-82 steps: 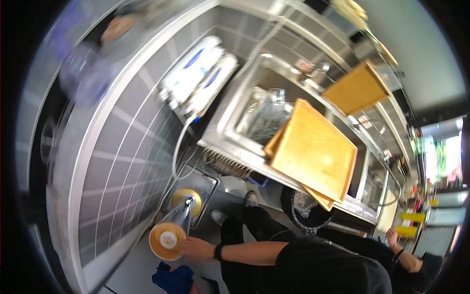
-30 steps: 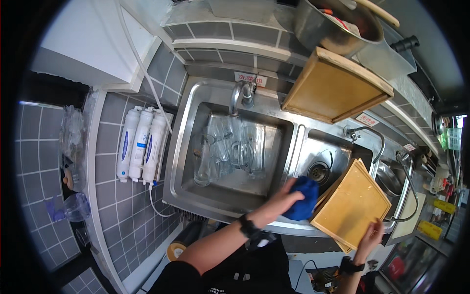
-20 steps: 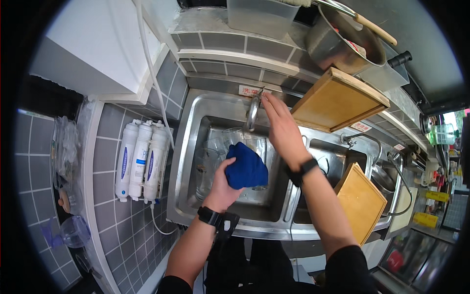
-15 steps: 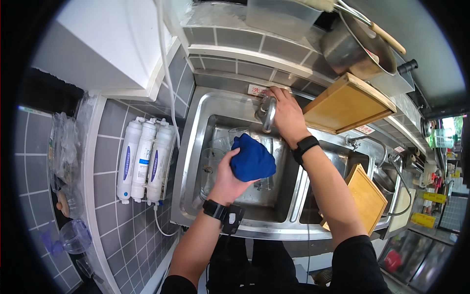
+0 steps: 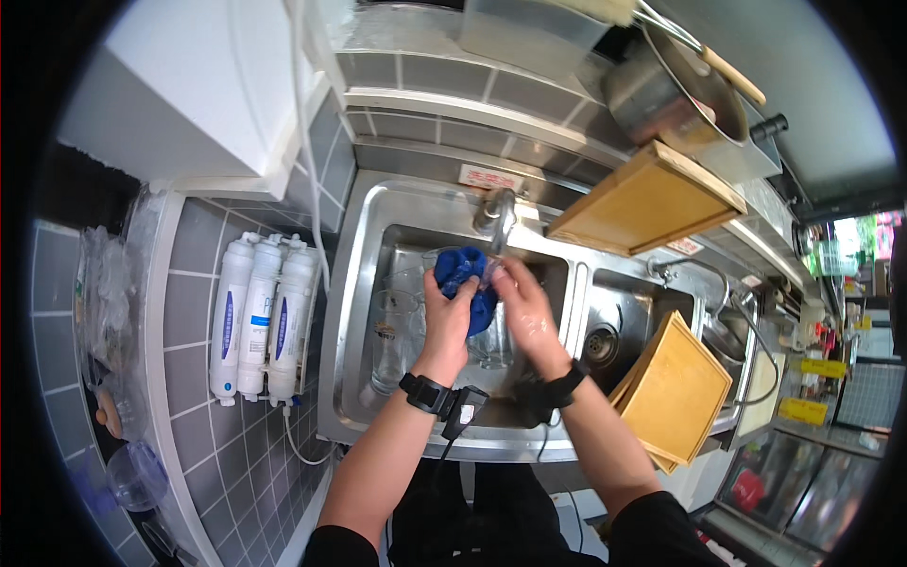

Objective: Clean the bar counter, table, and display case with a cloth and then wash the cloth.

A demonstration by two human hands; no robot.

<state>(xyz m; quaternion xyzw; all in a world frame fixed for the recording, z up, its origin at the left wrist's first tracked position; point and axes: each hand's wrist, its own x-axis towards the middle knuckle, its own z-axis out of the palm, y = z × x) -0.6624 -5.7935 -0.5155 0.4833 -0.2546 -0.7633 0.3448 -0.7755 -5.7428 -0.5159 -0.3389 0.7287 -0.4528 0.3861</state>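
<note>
In my left hand (image 5: pixel 448 326) is a bunched, wet-looking blue cloth (image 5: pixel 480 307), with my fingers and thumb closed around it. It sits just below the spout of the metal faucet (image 5: pixel 498 213), over the left sink basin (image 5: pixel 539 378). Close against the cloth's right side is my right hand (image 5: pixel 527 312), wet and smeared by motion, so its grip cannot be made out. A clear, shiny patch, seemingly water, shows between that hand and the cloth. Several clear glasses (image 5: pixel 395 331) lie in the basin, partly hidden behind my hands and the cloth.
A second basin with a drain (image 5: pixel 601 344) adjoins on the right. Wooden boards (image 5: pixel 675 387) lean over its front edge; another wooden board (image 5: pixel 647 203) stands behind. White filter cylinders (image 5: pixel 255 317) hang on the left wall. A metal pot (image 5: pixel 675 90) rests on the upper shelf.
My right hand has left the faucet and come down beside the blue cloth. The cloth now looks wet and more crumpled, and my left hand has shifted slightly toward the spout.
</note>
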